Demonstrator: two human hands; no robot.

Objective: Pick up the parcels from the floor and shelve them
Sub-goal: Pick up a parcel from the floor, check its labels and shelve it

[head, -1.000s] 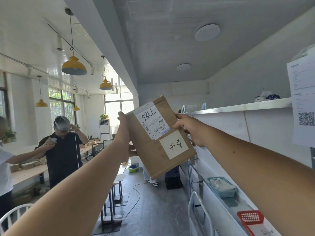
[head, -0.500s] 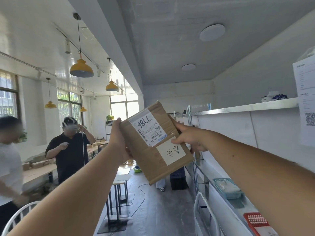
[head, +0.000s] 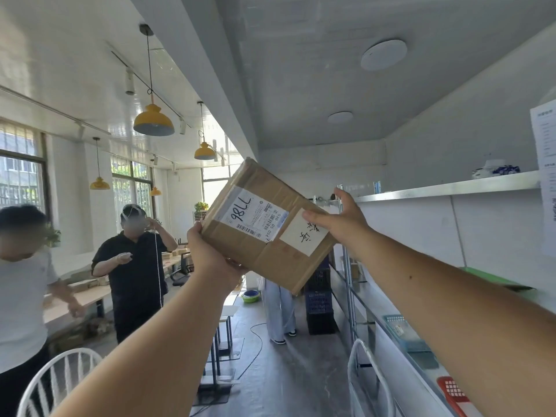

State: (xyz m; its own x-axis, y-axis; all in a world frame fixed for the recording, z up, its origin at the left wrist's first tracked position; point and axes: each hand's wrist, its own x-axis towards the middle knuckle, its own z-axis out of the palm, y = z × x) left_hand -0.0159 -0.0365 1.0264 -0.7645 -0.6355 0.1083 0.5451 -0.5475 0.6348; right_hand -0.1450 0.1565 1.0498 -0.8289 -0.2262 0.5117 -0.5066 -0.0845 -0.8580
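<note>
The parcel (head: 267, 227) is held aloft between both hands, near the top shelf (head: 445, 188) on the right but not yet on it; it is best levelled, then slid in flat with both grips firm. The left hand (head: 210, 260) is curled round the lower-left corner, fingers mostly hidden; the right hand (head: 340, 224) is clamped on the right edge, fingers over the white label (head: 298, 240), thumb raised behind. The labelled face is turned to the camera; the long axis is tilted, upper left down to lower right.

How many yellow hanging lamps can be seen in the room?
4. The nearest yellow lamp hangs upper left; a second is beside the ceiling beam; a third and a fourth hang by the far windows. More may be hidden.
</note>
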